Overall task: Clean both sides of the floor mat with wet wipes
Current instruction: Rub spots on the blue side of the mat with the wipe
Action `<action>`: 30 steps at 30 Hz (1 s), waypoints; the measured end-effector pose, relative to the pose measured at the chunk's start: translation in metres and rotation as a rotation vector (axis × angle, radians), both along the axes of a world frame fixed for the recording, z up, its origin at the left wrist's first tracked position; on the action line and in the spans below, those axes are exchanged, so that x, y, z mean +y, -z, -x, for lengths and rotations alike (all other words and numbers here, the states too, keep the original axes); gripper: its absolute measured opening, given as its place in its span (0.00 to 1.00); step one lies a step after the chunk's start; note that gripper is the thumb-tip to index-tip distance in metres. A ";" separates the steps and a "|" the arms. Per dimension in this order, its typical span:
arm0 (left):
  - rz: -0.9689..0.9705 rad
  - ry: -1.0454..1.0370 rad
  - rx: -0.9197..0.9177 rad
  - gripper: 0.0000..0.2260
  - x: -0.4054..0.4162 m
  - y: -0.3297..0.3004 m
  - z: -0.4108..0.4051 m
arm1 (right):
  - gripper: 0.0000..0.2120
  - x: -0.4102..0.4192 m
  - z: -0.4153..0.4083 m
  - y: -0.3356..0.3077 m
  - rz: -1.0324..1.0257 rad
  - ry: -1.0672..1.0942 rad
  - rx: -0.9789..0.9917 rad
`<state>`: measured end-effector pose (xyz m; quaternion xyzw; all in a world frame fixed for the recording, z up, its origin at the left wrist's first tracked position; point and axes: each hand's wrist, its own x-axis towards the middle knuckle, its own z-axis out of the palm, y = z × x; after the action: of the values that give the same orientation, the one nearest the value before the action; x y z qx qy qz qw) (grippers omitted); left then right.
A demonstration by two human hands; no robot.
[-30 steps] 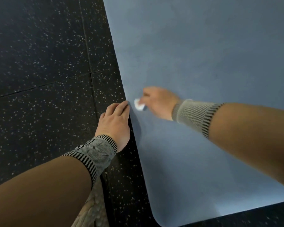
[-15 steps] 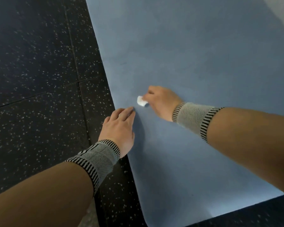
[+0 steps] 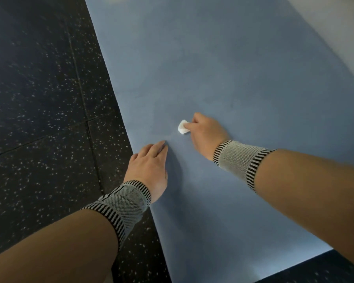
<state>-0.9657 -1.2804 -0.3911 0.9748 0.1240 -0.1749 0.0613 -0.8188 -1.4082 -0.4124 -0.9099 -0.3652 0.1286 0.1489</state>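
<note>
Upper face under wiping: right hand (image 3: pixel 205 132) pinches a balled wet wipe (image 3: pixel 183 127) on the blue floor mat (image 3: pixel 223 64), left hand (image 3: pixel 149 167) flat, fingers straight, pinning its edge; next, further strokes, then flipping.

Right hand (image 3: pixel 207 135) pinches wipe (image 3: pixel 183 127) on blue mat (image 3: pixel 243 78); left hand (image 3: pixel 149 168) rests flat.

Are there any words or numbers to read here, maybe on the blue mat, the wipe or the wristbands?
None: no words, numbers or signs can be read anywhere.
Blue mat: plain, no print.
Wipe in the right hand: plain white.
Wristbands: only black stripes, no letters.
Dark floor: only pale speckles.
</note>
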 end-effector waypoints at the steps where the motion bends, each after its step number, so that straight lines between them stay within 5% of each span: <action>1: 0.003 0.006 -0.006 0.27 -0.001 -0.001 -0.003 | 0.10 -0.004 0.004 -0.001 -0.004 0.004 -0.012; 6: 0.031 -0.024 -0.018 0.28 -0.007 -0.002 -0.015 | 0.11 -0.006 0.048 0.006 -0.129 -0.267 0.098; 10: 0.001 0.040 0.023 0.28 -0.014 -0.002 -0.022 | 0.07 -0.064 -0.028 -0.001 -0.087 0.234 -0.036; 13: 0.002 0.054 0.036 0.28 -0.022 -0.001 -0.031 | 0.16 -0.088 -0.036 0.000 0.007 0.424 -0.100; 16: 0.000 0.040 0.028 0.28 -0.033 0.000 -0.037 | 0.09 -0.047 0.015 0.000 -0.100 0.055 0.112; 19: 0.012 0.046 0.023 0.29 -0.040 0.000 -0.039 | 0.12 -0.040 0.015 0.004 -0.064 -0.116 0.006; 25: 0.012 0.090 0.044 0.30 -0.048 0.002 -0.041 | 0.10 -0.082 -0.043 -0.002 0.015 0.393 -0.051; 30: 0.013 0.050 0.010 0.29 -0.053 0.002 -0.038 | 0.08 -0.054 0.046 -0.003 -0.091 -0.108 0.081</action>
<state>-0.9278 -1.3334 -0.3933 0.9763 0.0988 -0.1819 0.0628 -0.8646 -1.4618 -0.4098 -0.8751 -0.4131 0.1565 0.1978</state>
